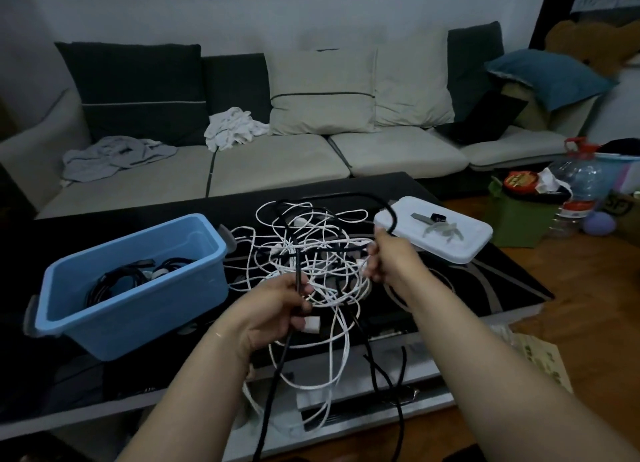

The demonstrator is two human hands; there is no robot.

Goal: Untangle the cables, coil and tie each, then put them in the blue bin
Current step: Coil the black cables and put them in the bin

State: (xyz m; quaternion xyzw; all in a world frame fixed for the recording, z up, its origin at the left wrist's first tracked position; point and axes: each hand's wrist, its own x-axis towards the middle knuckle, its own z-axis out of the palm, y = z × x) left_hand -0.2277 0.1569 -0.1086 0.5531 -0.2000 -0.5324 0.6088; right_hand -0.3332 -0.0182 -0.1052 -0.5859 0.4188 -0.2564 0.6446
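- Left hand (277, 309) grips a black cable (282, 354) amid white cables (311, 254).
- Right hand (388, 257) pinches the tangle's far strands.
- Blue bin (138, 309) sits left of both hands.

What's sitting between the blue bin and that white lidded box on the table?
In the head view, the tangle of white and black cables fills the stretch between the blue bin and the white box.

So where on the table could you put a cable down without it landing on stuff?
The bare glass of the black table to the right of the right hand, in front of the white lidded box, looks free. The dark strip behind the blue bin also looks bare. The middle is crowded: the cable tangle fills it between bin and box.
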